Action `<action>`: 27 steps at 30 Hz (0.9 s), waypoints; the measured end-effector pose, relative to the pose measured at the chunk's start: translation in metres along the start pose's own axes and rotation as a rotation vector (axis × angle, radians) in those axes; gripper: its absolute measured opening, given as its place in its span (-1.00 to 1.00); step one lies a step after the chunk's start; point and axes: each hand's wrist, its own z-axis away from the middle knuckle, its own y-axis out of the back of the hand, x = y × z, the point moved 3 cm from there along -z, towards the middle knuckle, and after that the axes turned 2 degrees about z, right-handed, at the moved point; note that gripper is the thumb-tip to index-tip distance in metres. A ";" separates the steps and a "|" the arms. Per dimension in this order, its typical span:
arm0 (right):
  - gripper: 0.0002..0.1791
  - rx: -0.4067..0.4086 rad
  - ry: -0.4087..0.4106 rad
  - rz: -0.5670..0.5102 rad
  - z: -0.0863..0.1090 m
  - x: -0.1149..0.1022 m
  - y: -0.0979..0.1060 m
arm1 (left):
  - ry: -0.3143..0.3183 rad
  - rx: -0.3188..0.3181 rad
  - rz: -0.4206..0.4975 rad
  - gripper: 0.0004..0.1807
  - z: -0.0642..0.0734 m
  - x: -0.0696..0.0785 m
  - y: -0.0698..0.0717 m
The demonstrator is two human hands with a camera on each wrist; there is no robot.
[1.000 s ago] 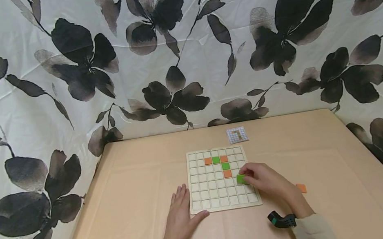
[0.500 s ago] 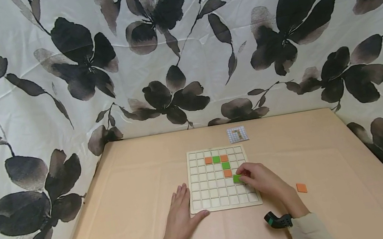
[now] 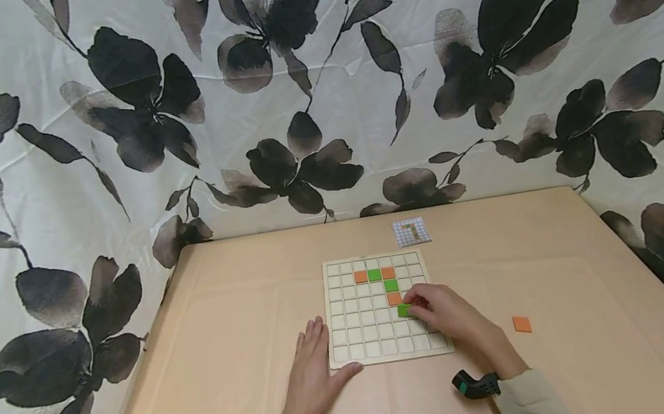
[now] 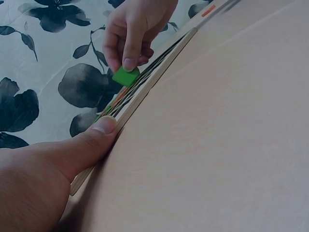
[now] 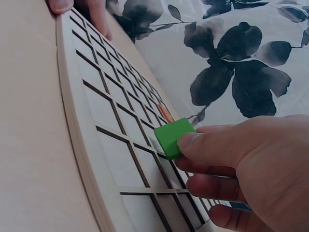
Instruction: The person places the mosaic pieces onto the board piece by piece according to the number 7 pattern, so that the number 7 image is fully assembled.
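Observation:
A pale wooden grid board (image 3: 367,353) lies on the table, with orange and green square tiles set in some of its cells. My right hand (image 3: 448,315) pinches a green square tile (image 5: 169,137) between thumb and fingers, over the board just below the lowest orange tile (image 3: 394,298). In the left wrist view the green tile is tilted and held above the grid. My left hand (image 3: 312,374) rests along the board's left side, fingers straight, its thumb (image 4: 104,125) on the front edge near the corner.
A loose orange tile (image 3: 521,324) lies on the table to the right of the board. Behind the board is a small card (image 3: 411,232) printed with a coloured grid pattern. A floral cloth (image 3: 315,95) hangs behind the table (image 3: 244,306).
My right hand has moved left over the board with the green tile, toward the column of placed tiles. The left hand stays where it was.

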 end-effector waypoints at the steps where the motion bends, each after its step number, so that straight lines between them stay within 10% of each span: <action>1: -0.87 0.002 -0.001 0.000 0.000 0.000 -0.001 | 0.005 -0.005 0.004 0.12 0.000 0.000 0.000; 27: -0.87 0.040 -0.012 0.045 -0.001 -0.004 -0.015 | 0.002 -0.011 -0.005 0.13 0.001 -0.002 0.001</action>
